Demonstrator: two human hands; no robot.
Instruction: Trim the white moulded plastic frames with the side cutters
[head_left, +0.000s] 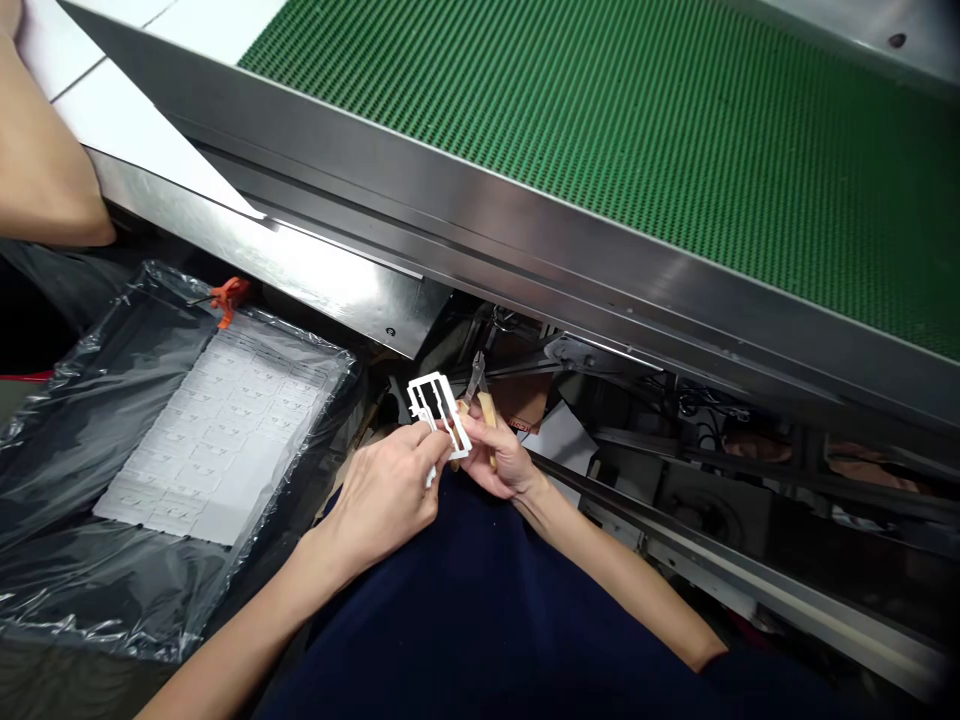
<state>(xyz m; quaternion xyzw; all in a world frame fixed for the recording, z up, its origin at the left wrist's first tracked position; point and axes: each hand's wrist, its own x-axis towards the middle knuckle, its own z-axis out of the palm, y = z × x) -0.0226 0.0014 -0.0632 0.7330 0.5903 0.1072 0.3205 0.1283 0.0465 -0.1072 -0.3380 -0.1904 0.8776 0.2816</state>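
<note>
Seen from my head camera, the white frame [449,402] is up in the air between the dark lap [480,610] and the metal rail [517,205] of the green belt [570,110]. My left hand [401,480] grips it from the near side, thumb and fingers pinched together on its lower part; I take this choice to leave the openings and far bars exposed. My right hand [501,458] has its grip curled round the pale handles of the cutters [487,408], their tips pointing away from me, probably so that the fingertips can steady the frame's edge, which they seem to touch. How far the cutters are spread I cannot tell, since fingers cover part of the handles. To the left, white parts [202,440] lie flat in neat rows inside a bin lined with plastic film [60,460], presumably to guard them from scuffs. An orange object [231,295] sits at the bin's far edge. Another person's arm [45,160] enters at upper left.
</note>
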